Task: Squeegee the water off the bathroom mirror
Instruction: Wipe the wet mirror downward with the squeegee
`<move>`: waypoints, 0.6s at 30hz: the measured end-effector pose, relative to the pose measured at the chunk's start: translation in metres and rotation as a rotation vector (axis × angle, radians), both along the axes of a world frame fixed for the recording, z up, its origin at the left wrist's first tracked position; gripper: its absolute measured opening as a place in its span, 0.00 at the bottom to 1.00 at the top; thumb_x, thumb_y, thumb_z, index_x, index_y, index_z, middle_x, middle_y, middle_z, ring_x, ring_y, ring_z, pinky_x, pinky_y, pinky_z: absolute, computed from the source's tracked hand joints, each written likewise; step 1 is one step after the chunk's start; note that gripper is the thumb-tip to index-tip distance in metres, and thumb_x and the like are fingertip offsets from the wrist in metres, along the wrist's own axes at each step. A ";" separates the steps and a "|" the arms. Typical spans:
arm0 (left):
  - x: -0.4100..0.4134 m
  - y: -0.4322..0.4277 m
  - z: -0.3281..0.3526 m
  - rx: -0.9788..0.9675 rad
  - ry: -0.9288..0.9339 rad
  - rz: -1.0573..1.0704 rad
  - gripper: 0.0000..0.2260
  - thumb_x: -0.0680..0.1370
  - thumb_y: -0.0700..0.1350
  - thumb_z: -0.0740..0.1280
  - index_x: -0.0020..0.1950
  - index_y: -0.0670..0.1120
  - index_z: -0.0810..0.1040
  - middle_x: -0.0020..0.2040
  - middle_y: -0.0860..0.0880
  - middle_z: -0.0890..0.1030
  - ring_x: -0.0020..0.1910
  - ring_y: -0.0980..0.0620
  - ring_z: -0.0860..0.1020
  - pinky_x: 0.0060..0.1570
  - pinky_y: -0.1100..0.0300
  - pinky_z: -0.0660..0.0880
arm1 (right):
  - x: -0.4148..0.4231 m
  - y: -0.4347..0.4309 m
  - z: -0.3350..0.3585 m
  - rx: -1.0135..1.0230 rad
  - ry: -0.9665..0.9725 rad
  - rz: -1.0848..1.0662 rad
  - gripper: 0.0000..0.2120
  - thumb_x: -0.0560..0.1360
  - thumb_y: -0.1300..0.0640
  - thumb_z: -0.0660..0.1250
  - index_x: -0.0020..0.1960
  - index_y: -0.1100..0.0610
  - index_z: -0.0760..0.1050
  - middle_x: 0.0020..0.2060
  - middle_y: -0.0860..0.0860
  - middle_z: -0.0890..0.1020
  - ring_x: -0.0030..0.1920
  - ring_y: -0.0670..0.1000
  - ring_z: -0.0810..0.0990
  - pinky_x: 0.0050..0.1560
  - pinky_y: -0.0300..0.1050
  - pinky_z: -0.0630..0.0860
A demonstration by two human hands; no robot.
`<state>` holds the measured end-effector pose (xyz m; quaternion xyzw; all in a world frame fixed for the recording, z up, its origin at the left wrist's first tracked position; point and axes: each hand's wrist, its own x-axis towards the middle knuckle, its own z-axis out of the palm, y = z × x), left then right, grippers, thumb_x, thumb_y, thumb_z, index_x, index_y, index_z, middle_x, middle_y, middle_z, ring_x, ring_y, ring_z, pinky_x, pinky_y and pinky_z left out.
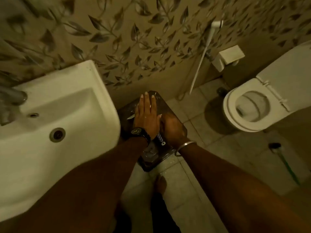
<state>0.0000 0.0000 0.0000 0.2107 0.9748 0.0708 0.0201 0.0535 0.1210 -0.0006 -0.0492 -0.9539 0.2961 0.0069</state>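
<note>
A dark mirror lies low between the washbasin and the toilet, its far end at the wall, with water drops on its surface. My left hand, with a black watch on the wrist, rests flat on the mirror with straight fingers. Just to its right, my right hand is curled over the glass and grips what looks like the squeegee; a black handle with white chevrons sticks out below the hand. The blade is hidden under my hands.
A white washbasin with a tap fills the left. A white toilet stands at the right, with a spray hose on the leaf-patterned wall. A green-handled brush lies on the tiled floor. My bare foot is below the mirror.
</note>
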 end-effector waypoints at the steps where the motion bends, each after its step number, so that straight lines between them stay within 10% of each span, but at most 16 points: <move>1: 0.000 0.000 -0.012 -0.020 -0.014 0.029 0.41 0.81 0.57 0.63 0.83 0.41 0.45 0.83 0.37 0.47 0.82 0.37 0.49 0.77 0.39 0.60 | -0.003 -0.002 -0.013 -0.015 -0.057 -0.008 0.07 0.82 0.61 0.64 0.49 0.61 0.79 0.47 0.57 0.81 0.47 0.56 0.79 0.47 0.49 0.75; 9: -0.003 -0.006 -0.070 0.026 -0.056 0.131 0.37 0.79 0.55 0.68 0.82 0.40 0.59 0.82 0.38 0.59 0.81 0.38 0.59 0.74 0.42 0.64 | -0.025 -0.020 -0.078 0.002 -0.296 -0.043 0.07 0.81 0.60 0.65 0.55 0.61 0.79 0.53 0.58 0.82 0.53 0.57 0.80 0.53 0.47 0.75; 18: -0.005 0.002 -0.087 -0.061 -0.213 0.192 0.36 0.85 0.55 0.59 0.84 0.44 0.43 0.84 0.41 0.42 0.83 0.42 0.43 0.80 0.46 0.50 | -0.041 -0.029 -0.112 0.041 -0.457 -0.033 0.12 0.84 0.55 0.62 0.60 0.60 0.78 0.56 0.59 0.82 0.55 0.58 0.82 0.57 0.53 0.79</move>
